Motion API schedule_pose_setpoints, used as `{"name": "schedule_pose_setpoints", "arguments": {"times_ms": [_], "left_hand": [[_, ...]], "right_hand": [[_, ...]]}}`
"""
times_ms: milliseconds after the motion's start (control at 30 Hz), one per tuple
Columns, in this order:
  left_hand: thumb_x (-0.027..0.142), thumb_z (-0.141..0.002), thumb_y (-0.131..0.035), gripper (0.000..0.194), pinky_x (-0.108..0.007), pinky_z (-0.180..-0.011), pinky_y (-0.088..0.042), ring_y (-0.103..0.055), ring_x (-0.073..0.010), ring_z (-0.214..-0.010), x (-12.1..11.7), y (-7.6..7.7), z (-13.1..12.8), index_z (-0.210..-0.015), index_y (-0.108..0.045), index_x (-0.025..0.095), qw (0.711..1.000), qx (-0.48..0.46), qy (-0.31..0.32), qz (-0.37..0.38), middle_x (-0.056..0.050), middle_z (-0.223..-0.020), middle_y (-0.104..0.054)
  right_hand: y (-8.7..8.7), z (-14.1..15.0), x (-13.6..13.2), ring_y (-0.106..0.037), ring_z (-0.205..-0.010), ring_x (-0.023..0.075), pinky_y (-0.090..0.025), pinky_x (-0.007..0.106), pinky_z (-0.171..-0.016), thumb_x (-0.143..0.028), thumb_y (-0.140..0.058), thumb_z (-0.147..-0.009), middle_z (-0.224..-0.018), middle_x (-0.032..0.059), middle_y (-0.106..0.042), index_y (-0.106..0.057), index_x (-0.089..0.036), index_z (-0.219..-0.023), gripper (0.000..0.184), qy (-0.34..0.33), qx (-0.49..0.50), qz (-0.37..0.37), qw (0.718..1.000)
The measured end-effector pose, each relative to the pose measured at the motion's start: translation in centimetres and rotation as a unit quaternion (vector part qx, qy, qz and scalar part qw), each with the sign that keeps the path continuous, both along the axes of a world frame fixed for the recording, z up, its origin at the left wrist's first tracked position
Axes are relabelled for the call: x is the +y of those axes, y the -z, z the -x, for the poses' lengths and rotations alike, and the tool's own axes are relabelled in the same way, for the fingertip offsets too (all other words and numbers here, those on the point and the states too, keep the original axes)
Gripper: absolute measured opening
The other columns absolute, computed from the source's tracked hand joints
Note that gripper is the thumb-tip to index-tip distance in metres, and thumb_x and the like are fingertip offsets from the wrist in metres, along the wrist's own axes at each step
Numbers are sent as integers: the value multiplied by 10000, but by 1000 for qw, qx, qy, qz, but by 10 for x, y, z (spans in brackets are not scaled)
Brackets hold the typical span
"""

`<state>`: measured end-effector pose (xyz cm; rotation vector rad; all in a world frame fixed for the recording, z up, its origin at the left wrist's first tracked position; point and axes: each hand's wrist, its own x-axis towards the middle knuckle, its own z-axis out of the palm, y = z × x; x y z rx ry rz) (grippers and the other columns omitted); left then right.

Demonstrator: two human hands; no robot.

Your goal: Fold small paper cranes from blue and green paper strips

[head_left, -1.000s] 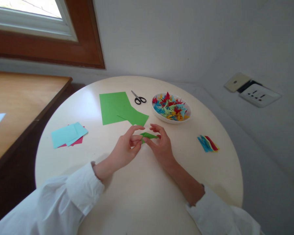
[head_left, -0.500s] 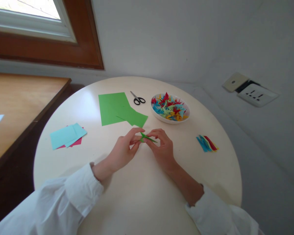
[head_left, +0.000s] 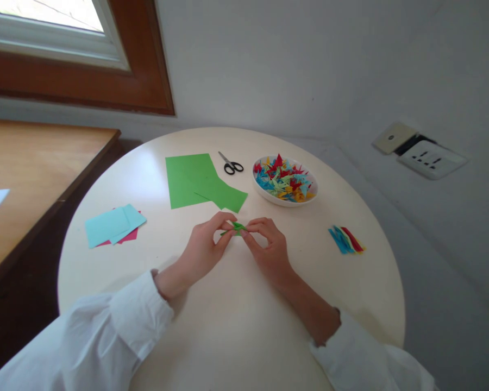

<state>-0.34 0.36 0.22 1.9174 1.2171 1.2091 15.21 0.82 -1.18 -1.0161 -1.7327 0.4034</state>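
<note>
Between my two hands is a small folded piece of green paper (head_left: pixel 238 228), held just above the middle of the white round table. My left hand (head_left: pixel 206 241) pinches its left side between thumb and fingers. On the other side, my right hand (head_left: pixel 269 244) grips the right end with thumb and forefinger. The fingertips cover part of the folds. Just beyond the hands lie flat green paper sheets (head_left: pixel 191 179), one overlapping the other.
Black-handled scissors (head_left: pixel 230 164) lie near the far edge. A white bowl (head_left: pixel 285 202) beside them holds many coloured paper cranes. Light blue sheets (head_left: pixel 108 224) over red paper (head_left: pixel 131 236) lie at left; coloured paper strips (head_left: pixel 346 240) lie at right. A wall socket (head_left: pixel 432 158) is beyond the table.
The green folded paper has turned between my fingers; its point toward the right no longer shows, and a thin tip now points left. My hands have barely shifted.
</note>
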Motion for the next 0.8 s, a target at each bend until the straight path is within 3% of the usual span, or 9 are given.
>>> {"name": "schedule_pose_setpoints", "arguments": {"times_ms": [200,633,800], "left_hand": [[206,-785,-548,126,-226,-633,-486,-637,-128,-649,3,1,0,-905,-510,194,996,-65,17,56,17,-665,-646],[248,-831,-492,94,-200,-518,-429,-566,-115,-532,2,-4,1,-903,-512,191,998,-18,1,68,58,-544,-519],[223,-838,-492,134,-259,-690,-465,-595,-155,-763,2,-7,2,-926,-573,164,997,47,-36,-46,-52,-804,-638]], "right_hand": [[1,-1,0,-549,-684,160,-447,315,-652,-223,-568,-811,-684,10,-589,-549,-209,-654,158,6,-18,28,999],[-2,-1,-1,-512,-628,147,-410,305,-635,-284,-547,-801,-620,-11,-542,-483,-216,-582,238,19,12,93,995],[-5,-3,2,-457,-557,121,-357,276,-580,-309,-544,-775,-539,-38,-491,-478,-202,-538,268,29,57,152,986]]}}
